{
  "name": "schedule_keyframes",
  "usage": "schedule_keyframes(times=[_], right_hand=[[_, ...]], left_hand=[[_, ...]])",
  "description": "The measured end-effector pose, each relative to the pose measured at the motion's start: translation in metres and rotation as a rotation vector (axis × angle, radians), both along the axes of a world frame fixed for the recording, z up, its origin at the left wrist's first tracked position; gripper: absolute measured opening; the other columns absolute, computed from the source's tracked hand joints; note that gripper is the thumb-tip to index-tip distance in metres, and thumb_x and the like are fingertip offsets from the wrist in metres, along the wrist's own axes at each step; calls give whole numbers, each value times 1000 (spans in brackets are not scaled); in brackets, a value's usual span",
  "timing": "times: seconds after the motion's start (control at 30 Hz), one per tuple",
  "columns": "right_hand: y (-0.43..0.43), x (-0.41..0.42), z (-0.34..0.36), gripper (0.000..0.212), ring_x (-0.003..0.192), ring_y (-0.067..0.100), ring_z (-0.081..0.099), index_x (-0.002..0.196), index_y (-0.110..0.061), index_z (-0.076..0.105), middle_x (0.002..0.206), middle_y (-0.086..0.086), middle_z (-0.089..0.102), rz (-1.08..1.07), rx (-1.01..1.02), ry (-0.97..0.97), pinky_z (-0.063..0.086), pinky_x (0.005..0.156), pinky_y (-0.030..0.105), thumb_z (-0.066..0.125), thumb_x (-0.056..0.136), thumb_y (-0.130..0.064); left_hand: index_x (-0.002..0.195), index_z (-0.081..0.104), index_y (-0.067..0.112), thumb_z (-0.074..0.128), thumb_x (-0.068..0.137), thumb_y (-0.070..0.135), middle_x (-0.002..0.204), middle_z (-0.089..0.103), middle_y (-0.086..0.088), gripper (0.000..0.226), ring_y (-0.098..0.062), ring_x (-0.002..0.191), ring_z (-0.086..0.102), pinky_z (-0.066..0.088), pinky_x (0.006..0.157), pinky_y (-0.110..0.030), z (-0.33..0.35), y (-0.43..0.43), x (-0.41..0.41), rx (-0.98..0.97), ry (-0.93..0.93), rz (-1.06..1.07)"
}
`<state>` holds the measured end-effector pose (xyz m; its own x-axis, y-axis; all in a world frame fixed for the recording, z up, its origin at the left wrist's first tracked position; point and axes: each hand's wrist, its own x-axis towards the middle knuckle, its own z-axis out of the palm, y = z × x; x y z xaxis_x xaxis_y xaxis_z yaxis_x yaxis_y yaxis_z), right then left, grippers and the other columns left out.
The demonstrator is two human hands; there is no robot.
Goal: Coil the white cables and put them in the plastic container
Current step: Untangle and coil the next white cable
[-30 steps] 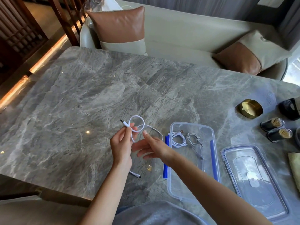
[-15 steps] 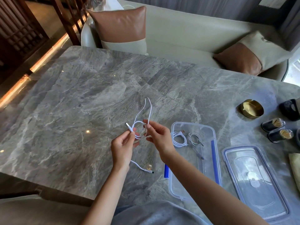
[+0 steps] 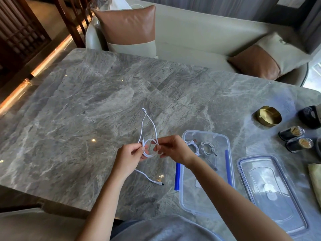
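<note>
Above the grey marble table, both hands hold one white cable. My left hand pinches a small loop of it near one plug. My right hand pinches the same loop on its right side. A long bight of the cable stands up beyond the hands, and its other plug end trails on the table below my left hand. To the right lies the clear plastic container with blue clips, holding two coiled white cables.
The container's clear lid lies right of it. A brass ashtray, two dark toothpick jars and a black object stand at the far right. A sofa with brown cushions runs behind the table.
My right hand rose from below the loop to grip its right side. A long bight of cable now sticks up beyond the hands, and the free plug end slid right on the table.
</note>
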<state>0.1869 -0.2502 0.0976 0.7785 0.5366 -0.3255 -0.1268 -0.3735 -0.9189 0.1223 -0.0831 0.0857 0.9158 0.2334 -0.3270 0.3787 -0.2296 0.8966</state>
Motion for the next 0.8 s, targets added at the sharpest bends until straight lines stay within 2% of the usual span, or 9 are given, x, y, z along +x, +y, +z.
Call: schedule_keyframes(times=[0.13, 0.23, 0.37, 0.43, 0.5, 0.6, 0.63, 0.7, 0.8], right_hand=[[-6, 5, 3, 22, 59, -1, 59, 110, 3, 65, 76, 3, 64, 37, 44, 100, 56, 67, 16, 55, 91, 3], [-9, 7, 7, 19, 67, 6, 60, 107, 1, 66, 80, 6, 65, 33, 82, 161, 57, 69, 18, 56, 91, 1], [-16, 11, 11, 20, 68, 4, 62, 109, 0, 66, 82, 5, 66, 54, 105, 240, 57, 72, 19, 56, 91, 0], [-19, 13, 14, 23, 68, 5, 62, 112, 1, 65, 81, 3, 67, 79, 105, 278, 57, 72, 20, 57, 91, -2], [-21, 15, 18, 25, 70, 5, 62, 114, 0, 64, 80, -1, 69, 136, 101, 319, 56, 72, 19, 58, 90, -3], [-20, 14, 25, 27, 70, 3, 63, 117, -1, 63, 78, -7, 70, 247, 69, 374, 55, 70, 17, 57, 91, -5], [-19, 14, 26, 27, 70, 2, 63, 118, -2, 63, 77, -7, 69, 277, 52, 384, 54, 70, 16, 57, 91, -5], [-19, 13, 28, 29, 69, 1, 63, 119, -1, 62, 76, -7, 68, 310, 33, 392, 54, 68, 15, 57, 91, -4], [-24, 13, 29, 29, 69, 3, 64, 119, 0, 61, 77, -4, 68, 261, 41, 376, 55, 69, 16, 57, 91, -3]], left_hand=[[87, 70, 16, 53, 90, 6, 73, 71, -5, 21, -14, 65, 67, 52, 57, -18, 3, 1, -3, 12, 2, -51], [86, 71, 21, 54, 90, 10, 83, 73, -11, 21, -15, 74, 63, 51, 67, -29, 8, 4, -4, -7, -16, -123], [89, 70, 33, 56, 88, 1, 91, 75, 7, 34, -4, 88, 65, 47, 73, -13, 14, 20, -5, -155, -11, -268], [98, 66, 26, 56, 85, -4, 99, 71, 0, 34, -13, 89, 64, 47, 81, -22, 12, 28, -2, -43, -50, -186], [113, 60, 20, 59, 82, -4, 113, 63, -3, 40, -13, 93, 59, 45, 84, -26, 13, 33, 4, 198, -176, -97], [127, 54, 19, 66, 80, 6, 132, 48, 8, 50, -9, 115, 45, 31, 99, -21, 20, 30, 19, 519, -448, -257], [126, 56, 21, 67, 80, 11, 132, 49, 11, 48, -8, 116, 42, 27, 102, -17, 22, 30, 24, 573, -488, -321], [114, 65, 25, 70, 78, 17, 120, 61, 11, 37, -6, 110, 46, 32, 100, -19, 23, 33, 34, 609, -492, -376], [89, 73, 26, 75, 74, 22, 87, 71, 10, 15, -8, 86, 59, 50, 81, -33, 20, 41, 35, 640, -444, -387]])
